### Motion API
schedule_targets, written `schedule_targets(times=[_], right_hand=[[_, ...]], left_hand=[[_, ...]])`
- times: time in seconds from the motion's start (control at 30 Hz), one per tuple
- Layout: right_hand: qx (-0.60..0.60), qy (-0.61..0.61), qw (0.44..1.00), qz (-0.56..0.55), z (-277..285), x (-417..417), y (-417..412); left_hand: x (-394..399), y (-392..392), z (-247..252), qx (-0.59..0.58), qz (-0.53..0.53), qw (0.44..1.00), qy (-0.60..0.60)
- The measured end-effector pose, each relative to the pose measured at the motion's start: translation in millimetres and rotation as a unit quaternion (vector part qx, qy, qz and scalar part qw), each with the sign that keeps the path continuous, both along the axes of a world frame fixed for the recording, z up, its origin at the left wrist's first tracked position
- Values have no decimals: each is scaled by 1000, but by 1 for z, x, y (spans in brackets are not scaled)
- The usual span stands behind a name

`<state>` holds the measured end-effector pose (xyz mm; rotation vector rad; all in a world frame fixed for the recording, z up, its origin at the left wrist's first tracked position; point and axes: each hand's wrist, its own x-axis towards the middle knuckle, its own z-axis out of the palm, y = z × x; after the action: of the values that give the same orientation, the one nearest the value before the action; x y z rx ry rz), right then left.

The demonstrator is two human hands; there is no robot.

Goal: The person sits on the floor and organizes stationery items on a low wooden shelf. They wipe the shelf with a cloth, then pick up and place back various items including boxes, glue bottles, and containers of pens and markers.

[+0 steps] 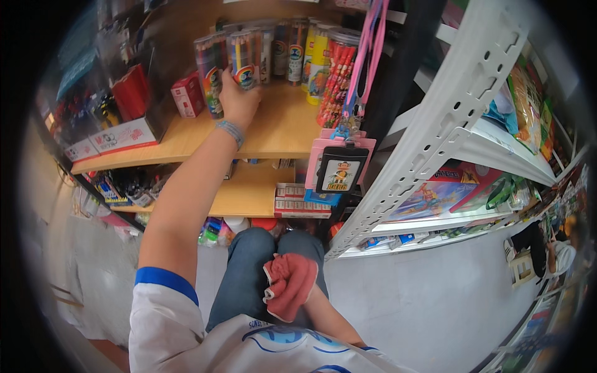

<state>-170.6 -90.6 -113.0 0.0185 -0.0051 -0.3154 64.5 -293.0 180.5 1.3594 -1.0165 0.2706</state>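
Note:
My left hand (240,100) reaches to the wooden shelf and grips a clear tube of colored pencils (243,60), thumb on its left side. Just left of it, another tube of colored pencils (212,79) leans slightly. More pencil tubes (295,51) and yellow cylindrical containers (319,63) stand behind and to the right. Low over my lap, a bunched red cloth (291,286) with pale edging is held in my right hand (308,300). The cloth covers the fingers, and only the wrist and forearm show.
A small red box (187,95) sits left of the tubes, near pen display boxes (123,135). At right are a tub of red pencils (336,77), hanging badge holders (343,170) and a white perforated metal upright (429,140). A person (557,256) sits on a stool far right.

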Motion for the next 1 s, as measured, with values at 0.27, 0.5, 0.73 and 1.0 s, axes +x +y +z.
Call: schedule_targets(times=[0.27, 0.5, 0.73, 1.0], right_hand=[[-74, 13, 997, 13, 0, -2, -1], [-58, 70, 996, -22, 2, -2, 2], [128, -113, 983, 62, 11, -6, -5], [-127, -48, 991, -1, 18, -7, -1]], left_hand=[[-15, 20, 13, 21, -61, 997, 42], [-14, 27, 8, 5, -19, 998, -58], [-51, 78, 13, -78, -29, 975, -204], [-54, 32, 41, 272, 99, 627, -723]])
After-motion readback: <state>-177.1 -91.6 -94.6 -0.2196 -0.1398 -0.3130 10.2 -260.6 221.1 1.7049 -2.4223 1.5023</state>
